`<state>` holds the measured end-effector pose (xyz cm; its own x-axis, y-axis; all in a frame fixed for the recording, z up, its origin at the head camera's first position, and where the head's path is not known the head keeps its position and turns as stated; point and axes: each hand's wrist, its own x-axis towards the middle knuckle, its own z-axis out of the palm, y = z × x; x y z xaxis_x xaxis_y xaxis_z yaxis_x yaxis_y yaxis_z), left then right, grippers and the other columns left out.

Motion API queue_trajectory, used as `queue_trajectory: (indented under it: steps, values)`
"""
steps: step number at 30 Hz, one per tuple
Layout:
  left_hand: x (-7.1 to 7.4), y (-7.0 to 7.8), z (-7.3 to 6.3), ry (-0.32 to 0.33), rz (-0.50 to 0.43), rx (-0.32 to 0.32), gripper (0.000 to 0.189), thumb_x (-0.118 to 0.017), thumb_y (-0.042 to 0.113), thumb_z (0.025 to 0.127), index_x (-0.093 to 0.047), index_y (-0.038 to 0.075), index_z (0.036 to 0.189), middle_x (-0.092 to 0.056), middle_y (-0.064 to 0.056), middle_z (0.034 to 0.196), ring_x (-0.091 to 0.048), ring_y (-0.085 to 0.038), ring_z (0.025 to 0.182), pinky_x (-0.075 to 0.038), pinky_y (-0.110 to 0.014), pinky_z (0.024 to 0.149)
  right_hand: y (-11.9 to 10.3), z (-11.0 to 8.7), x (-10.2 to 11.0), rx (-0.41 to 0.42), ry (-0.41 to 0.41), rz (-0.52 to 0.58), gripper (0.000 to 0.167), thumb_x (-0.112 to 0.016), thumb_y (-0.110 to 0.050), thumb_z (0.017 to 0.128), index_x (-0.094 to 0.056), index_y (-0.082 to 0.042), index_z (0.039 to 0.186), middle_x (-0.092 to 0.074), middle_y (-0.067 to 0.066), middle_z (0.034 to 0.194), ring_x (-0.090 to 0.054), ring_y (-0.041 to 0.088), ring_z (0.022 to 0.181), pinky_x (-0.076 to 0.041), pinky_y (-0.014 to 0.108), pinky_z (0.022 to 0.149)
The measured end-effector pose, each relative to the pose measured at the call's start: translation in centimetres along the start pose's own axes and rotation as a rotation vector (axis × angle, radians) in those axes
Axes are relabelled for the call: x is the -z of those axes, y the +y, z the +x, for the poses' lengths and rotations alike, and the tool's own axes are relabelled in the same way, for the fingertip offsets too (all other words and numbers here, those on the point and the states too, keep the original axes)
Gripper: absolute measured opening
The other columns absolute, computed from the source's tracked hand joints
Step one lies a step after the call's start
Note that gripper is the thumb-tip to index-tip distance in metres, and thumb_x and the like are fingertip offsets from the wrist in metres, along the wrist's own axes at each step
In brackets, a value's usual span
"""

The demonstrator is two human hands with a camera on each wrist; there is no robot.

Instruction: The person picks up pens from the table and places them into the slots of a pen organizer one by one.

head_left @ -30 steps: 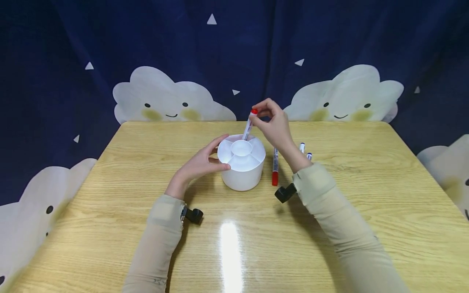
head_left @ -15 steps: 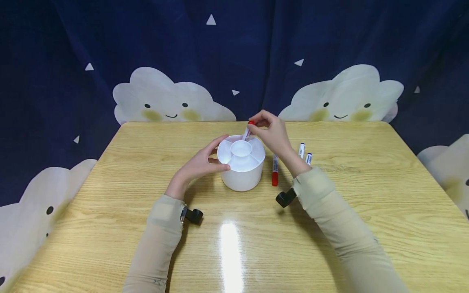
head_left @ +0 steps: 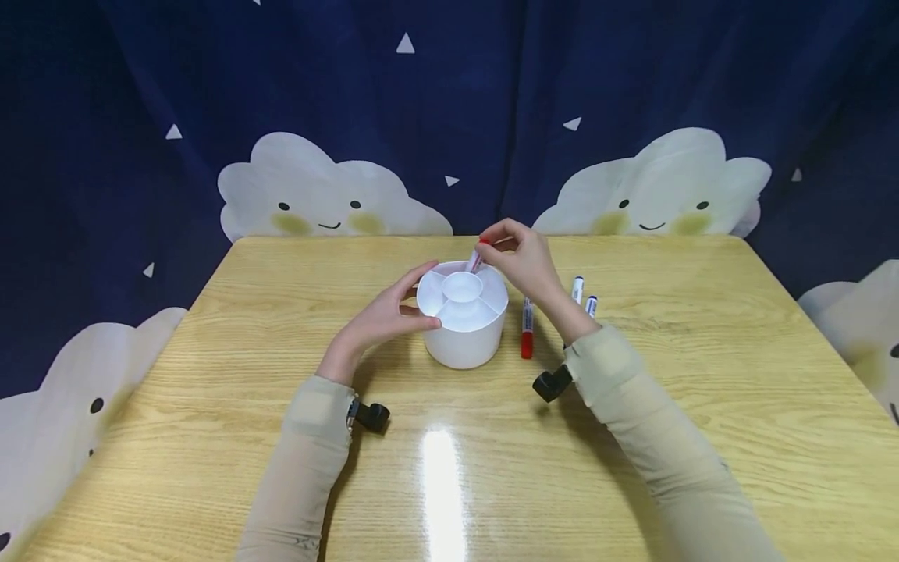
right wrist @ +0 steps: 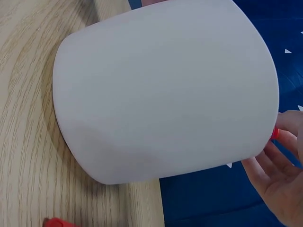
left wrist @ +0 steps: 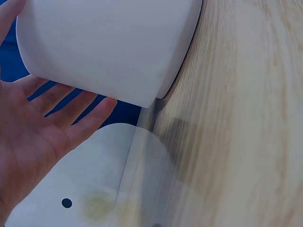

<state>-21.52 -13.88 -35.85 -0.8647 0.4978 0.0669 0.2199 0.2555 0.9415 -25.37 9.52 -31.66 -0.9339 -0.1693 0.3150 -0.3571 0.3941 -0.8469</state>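
A white round desk organizer (head_left: pixel 463 345) with a central cup and several outer compartments stands on the table. My left hand (head_left: pixel 382 316) grips its left side, thumb at the front rim and fingers around the back. In the left wrist view, those fingers (left wrist: pixel 90 120) reach along the organizer's wall (left wrist: pixel 109 47). At the back rim, my right hand (head_left: pixel 527 261) pinches a white marker (head_left: pixel 474 261) by its red-capped end. The marker leans, its lower part hidden inside a rear compartment. From the right wrist, only a bit of the red cap (right wrist: pixel 275 133) shows behind the organizer.
A red-capped marker (head_left: pixel 527 328) lies on the wooden table (head_left: pixel 211 437) just right of the organizer. Two blue-ended white markers (head_left: pixel 577 289) lie farther right, partly behind the right forearm. A dark blue curtain (head_left: pixel 449 94) with cloud pictures hangs at the table's back edge.
My right hand has lowered the marker deeper into the rear compartment, so less of it shows above the rim. The left hand and the organizer have stayed in place.
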Motion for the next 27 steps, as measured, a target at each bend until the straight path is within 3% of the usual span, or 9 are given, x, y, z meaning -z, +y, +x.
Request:
queue_trajectory:
  steps: [8, 14, 20, 27]
  values:
    - [-0.2, 0.0, 0.0, 0.004, 0.001, -0.003, 0.084, -0.074, 0.017, 0.076, -0.025, 0.032, 0.143, -0.036, 0.002, 0.139, -0.042, -0.021, 0.117, -0.044, -0.042, 0.093, 0.0, -0.6, 1.3, -0.038, -0.012, -0.017, 0.026, -0.063, -0.026, 0.085, -0.06, -0.006, 0.101, -0.061, 0.008, 0.1, -0.06, 0.018, 0.085, -0.054, 0.023, 0.07]
    - [-0.2, 1.7, -0.5, -0.008, -0.025, 0.021, 0.085, -0.072, 0.011, 0.076, -0.024, 0.024, 0.144, -0.034, -0.003, 0.141, -0.04, -0.025, 0.119, -0.042, -0.047, 0.095, 0.7, -0.9, 3.4, -0.043, 0.011, -0.039, 0.025, -0.061, -0.024, 0.087, -0.061, -0.005, 0.103, -0.06, 0.009, 0.1, -0.061, 0.023, 0.084, -0.054, 0.025, 0.068]
    - [-0.5, 2.9, -0.9, -0.012, -0.001, 0.032, 0.085, -0.07, 0.009, 0.077, -0.022, 0.019, 0.145, -0.033, -0.005, 0.142, -0.041, -0.025, 0.118, -0.043, -0.043, 0.094, 1.8, -1.6, 5.8, -0.047, 0.037, -0.168, 0.026, -0.061, -0.025, 0.087, -0.062, -0.009, 0.106, -0.062, 0.008, 0.097, -0.06, 0.019, 0.079, -0.05, 0.019, 0.06]
    - [-0.3, 2.3, -0.7, -0.012, -0.012, 0.024, 0.085, -0.071, 0.011, 0.076, -0.022, 0.018, 0.145, -0.033, -0.006, 0.141, -0.04, -0.026, 0.12, -0.043, -0.043, 0.094, 3.5, -2.6, 8.0, -0.1, -0.02, -0.306, 0.032, -0.059, -0.022, 0.087, -0.058, -0.006, 0.115, -0.062, 0.014, 0.097, -0.062, 0.025, 0.078, -0.05, 0.022, 0.059]
